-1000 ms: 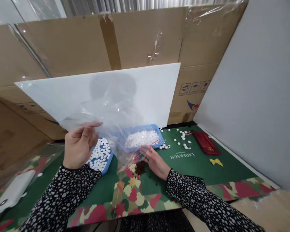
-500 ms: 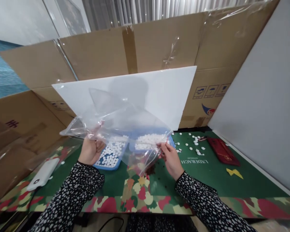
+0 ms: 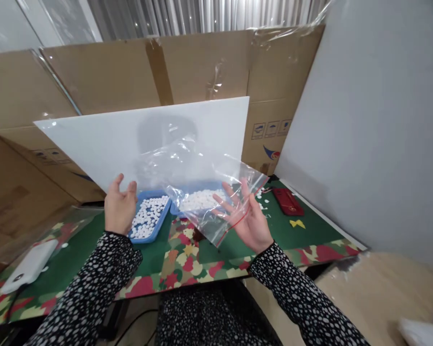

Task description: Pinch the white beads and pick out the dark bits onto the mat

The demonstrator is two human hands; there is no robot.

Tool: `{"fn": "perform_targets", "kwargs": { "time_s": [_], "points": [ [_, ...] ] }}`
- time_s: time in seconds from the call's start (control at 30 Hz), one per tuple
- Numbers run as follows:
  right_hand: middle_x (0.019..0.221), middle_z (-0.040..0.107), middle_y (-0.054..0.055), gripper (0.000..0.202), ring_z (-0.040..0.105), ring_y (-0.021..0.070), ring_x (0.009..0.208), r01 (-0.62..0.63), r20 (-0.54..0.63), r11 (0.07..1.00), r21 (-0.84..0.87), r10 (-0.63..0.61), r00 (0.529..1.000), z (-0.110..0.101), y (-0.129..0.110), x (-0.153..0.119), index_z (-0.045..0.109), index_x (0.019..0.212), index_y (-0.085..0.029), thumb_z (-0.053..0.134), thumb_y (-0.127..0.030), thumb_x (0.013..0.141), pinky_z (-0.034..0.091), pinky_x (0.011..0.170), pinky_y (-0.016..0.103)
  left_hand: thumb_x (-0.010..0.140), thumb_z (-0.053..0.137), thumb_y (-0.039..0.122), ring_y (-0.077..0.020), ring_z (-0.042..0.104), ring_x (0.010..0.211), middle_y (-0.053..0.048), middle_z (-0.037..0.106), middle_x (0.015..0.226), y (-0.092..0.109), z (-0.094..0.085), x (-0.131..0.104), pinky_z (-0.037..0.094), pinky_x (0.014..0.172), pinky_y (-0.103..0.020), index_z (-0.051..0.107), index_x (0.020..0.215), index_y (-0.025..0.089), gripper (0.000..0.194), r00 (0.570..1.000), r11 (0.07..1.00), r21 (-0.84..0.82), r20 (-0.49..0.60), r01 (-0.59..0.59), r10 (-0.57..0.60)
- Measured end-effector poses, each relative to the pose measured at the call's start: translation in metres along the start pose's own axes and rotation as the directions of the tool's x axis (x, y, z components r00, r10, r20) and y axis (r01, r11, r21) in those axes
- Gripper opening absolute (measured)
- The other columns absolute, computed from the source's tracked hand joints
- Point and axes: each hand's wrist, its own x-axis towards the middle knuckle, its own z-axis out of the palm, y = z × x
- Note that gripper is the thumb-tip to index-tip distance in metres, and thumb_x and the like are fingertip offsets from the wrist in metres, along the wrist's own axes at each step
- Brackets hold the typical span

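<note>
A clear zip bag [image 3: 202,168] with a red strip along its mouth is spread out in the air before the white board. At its mouth my right hand [image 3: 247,218] has its fingers stretched and spread, showing through the clear film. I cannot tell whether the fingers are inside the bag or behind it. My left hand [image 3: 120,206] is off the bag, empty, with thumb and fingers apart. Below lie a blue tray [image 3: 155,233] of small white pellets, beside my left hand, and a second blue tray [image 3: 175,209], partly seen through the bag.
A white board [image 3: 104,139] leans against cardboard [image 3: 209,57] behind the trays. To the right lie a dark red pouch [image 3: 287,202], a yellow bow-shaped piece [image 3: 297,224] and loose white pellets. A white power bank [image 3: 31,266] with a cable is at the left on the green table cover [image 3: 82,259].
My left hand has let go of the bag and opened, moving left. My right hand's fingers have spread at the bag's mouth. The view has turned right.
</note>
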Motion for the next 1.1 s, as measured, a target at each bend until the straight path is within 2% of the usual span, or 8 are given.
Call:
{"fn": "perform_targets", "kwargs": {
  "time_s": [0.1, 0.2, 0.27, 0.53, 0.67, 0.8, 0.97, 1.1],
  "points": [
    [0.155, 0.033, -0.007, 0.044, 0.047, 0.0273, 0.132, 0.125, -0.028, 0.991, -0.036, -0.126, 0.992, 0.015, -0.017, -0.008, 0.032, 0.142, -0.055, 0.038, -0.054, 0.098, 0.040, 0.104, 0.058, 0.094, 0.047, 0.053, -0.0173, 0.059, 0.056, 0.000, 0.064, 0.062, 0.045, 0.020, -0.045, 0.043, 0.058, -0.026, 0.047, 0.137, 0.014, 0.059, 0.904, 0.888, 0.172, 0.099, -0.427, 0.416],
    [0.157, 0.027, -0.010, 0.047, 0.042, 0.0280, 0.136, 0.219, -0.042, 0.974, -0.058, -0.221, 0.974, 0.026, -0.027, -0.017, 0.026, 0.144, -0.056, 0.037, -0.053, 0.099, 0.039, 0.106, 0.056, 0.081, 0.052, 0.072, -0.0189, 0.062, 0.053, -0.003, 0.068, 0.064, 0.090, 0.046, -0.101, 0.038, 0.050, -0.025, 0.045, 0.139, 0.018, 0.079, 0.529, 0.565, 0.111, 0.533, -0.818, 0.661],
    [0.158, 0.026, -0.012, 0.046, 0.040, 0.0267, 0.138, 0.288, -0.043, 0.953, -0.093, -0.292, 0.955, 0.029, -0.036, -0.024, 0.026, 0.144, -0.057, 0.036, -0.051, 0.099, 0.038, 0.108, 0.055, 0.087, 0.050, 0.065, -0.0216, 0.066, 0.058, -0.009, 0.073, 0.075, 0.113, 0.063, -0.126, 0.036, 0.047, -0.026, 0.041, 0.141, 0.017, 0.073, 0.397, 0.432, 0.109, 0.633, -0.895, 0.665],
    [0.156, 0.030, -0.003, 0.054, 0.049, 0.0260, 0.130, 0.382, -0.251, 0.901, -0.208, -0.427, 0.869, -0.045, -0.089, -0.027, 0.031, 0.143, -0.050, 0.052, -0.047, 0.093, 0.043, 0.102, 0.055, 0.096, 0.045, 0.032, -0.0230, 0.064, 0.069, -0.007, 0.070, 0.076, 0.142, 0.127, -0.106, 0.040, 0.062, -0.031, 0.062, 0.120, 0.021, 0.032, 0.497, 0.618, 0.073, 0.670, -0.783, 0.551],
    [0.148, 0.040, 0.002, 0.054, 0.055, 0.0232, 0.125, 0.303, -0.532, 0.891, -0.338, -0.447, 0.720, -0.131, -0.090, -0.012, 0.037, 0.138, -0.043, 0.051, -0.057, 0.088, 0.051, 0.092, 0.048, 0.080, 0.058, 0.017, -0.0185, 0.053, 0.061, 0.000, 0.055, 0.057, 0.123, 0.160, -0.080, 0.037, 0.062, -0.028, 0.071, 0.090, 0.018, 0.017, 0.635, 0.953, -0.219, 0.711, -0.210, 0.303],
    [0.111, 0.066, 0.006, 0.039, 0.066, 0.0220, 0.103, 0.065, -0.599, 0.851, -0.521, -0.418, 0.682, -0.191, -0.082, -0.004, 0.058, 0.101, -0.028, 0.054, -0.060, 0.079, 0.055, 0.082, 0.043, 0.077, 0.050, 0.016, -0.0106, 0.032, 0.042, 0.005, 0.039, 0.051, 0.110, 0.169, -0.040, 0.026, 0.044, -0.022, 0.063, 0.076, 0.016, 0.014, 0.587, 0.963, -0.264, 0.789, 0.056, 0.183],
    [0.070, 0.070, 0.007, 0.028, 0.068, 0.0243, 0.065, -0.216, -0.594, 0.806, -0.551, -0.198, 0.779, -0.213, -0.100, -0.028, 0.055, 0.066, -0.021, 0.079, -0.036, 0.061, 0.055, 0.062, 0.038, 0.068, 0.061, 0.011, -0.0079, 0.034, 0.044, 0.003, 0.046, 0.060, 0.104, 0.145, 0.008, 0.021, 0.040, -0.018, 0.060, 0.081, 0.015, 0.013, 0.390, 0.817, -0.224, 0.921, 0.532, -0.001],
    [0.049, 0.062, 0.003, 0.033, 0.058, 0.0206, 0.041, -0.648, -0.657, 0.111, -0.754, -0.090, 0.749, -0.219, -0.141, -0.048, 0.054, 0.058, -0.022, 0.060, -0.046, 0.079, 0.043, 0.045, 0.032, 0.075, 0.067, 0.017, -0.0081, 0.036, 0.049, -0.006, 0.060, 0.075, 0.087, 0.114, 0.020, 0.024, 0.041, -0.018, 0.063, 0.086, 0.015, 0.011, 0.456, 0.810, -0.243, 0.889, 0.534, -0.033]
  ]
}}
